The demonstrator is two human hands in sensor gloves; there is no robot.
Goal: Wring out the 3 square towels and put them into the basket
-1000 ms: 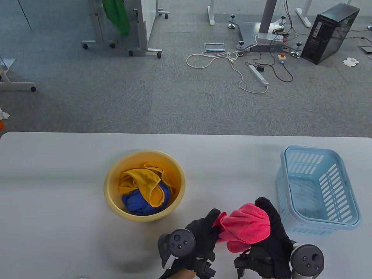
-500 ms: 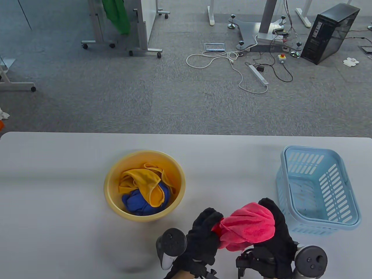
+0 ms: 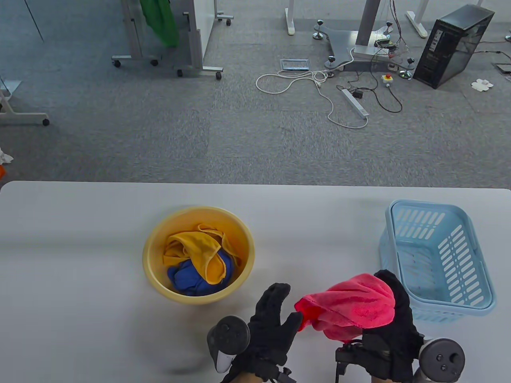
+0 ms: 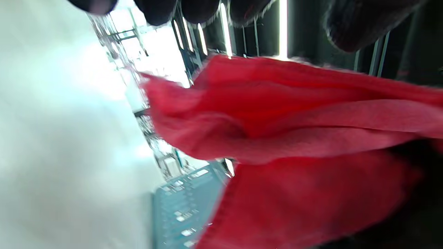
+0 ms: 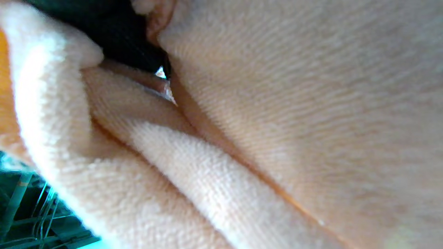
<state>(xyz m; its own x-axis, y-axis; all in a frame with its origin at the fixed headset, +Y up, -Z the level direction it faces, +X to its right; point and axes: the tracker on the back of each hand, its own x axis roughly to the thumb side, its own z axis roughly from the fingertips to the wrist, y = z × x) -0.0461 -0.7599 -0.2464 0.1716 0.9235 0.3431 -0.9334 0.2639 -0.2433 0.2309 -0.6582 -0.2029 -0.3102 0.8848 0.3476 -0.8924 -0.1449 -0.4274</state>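
1. In the table view, two hands in black sensor gloves are coming in from the bottom edge, each with a grey round tracker strapped to its back.
2. The left hand (image 3: 273, 319), at bottom centre, is reaching up with its fingers straight and spread; its thumb is pointing right, and the thumb tip is touching or almost touching the left end of a crumpled pink-red square terry towel (image 3: 351, 309). It is not gripping anything.
3. The right hand (image 3: 393, 319), at lower right, is rising with its fingers curled around the pink-red towel, which is bunching over the hand and hiding most of the fingers.
4. The towel is hanging above the white table (image 3: 80, 259), just left of the light blue slotted plastic basket (image 3: 471, 259) at the right of the frame.
5. A round yellow plastic basin (image 3: 153, 259), left of centre, is holding a yellow towel (image 3: 199, 249) lying over a blue towel (image 3: 187, 279).
6. The left wrist view is showing blurred red cloth, with dark fingertips (image 4: 159, 10) cut off at the top edge.
7. The right wrist view is filling with washed-out, pale folds of cloth pressing close to the lens; the fingers there are hard to make out.
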